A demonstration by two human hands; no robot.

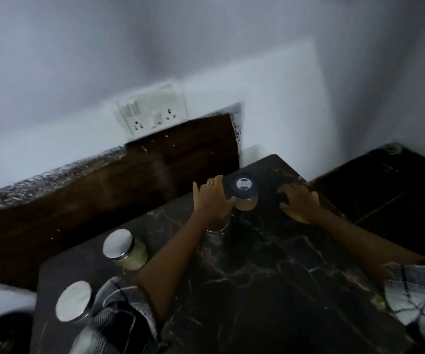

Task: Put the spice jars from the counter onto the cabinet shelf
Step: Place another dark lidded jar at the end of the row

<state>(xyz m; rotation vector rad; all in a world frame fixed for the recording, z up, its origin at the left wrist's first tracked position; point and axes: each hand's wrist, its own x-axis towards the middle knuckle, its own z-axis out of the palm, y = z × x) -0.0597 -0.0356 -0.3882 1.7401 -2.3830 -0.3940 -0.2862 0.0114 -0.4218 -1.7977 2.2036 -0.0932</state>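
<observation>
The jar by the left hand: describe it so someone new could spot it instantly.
On the dark marbled counter, look to the far end, between the left hand and right hand. The dark-lidded jar stands there, with tan contents; the other two jars have shiny silver lids.

Three jars on the counter [270, 264] — two [125, 249] [74, 301] left, one [243, 191] farther back.

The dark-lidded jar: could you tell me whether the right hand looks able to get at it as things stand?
Probably yes: the right hand lies flat on the counter beside the dark-lidded jar, with bare counter between them; the left hand is on its far side.
</observation>
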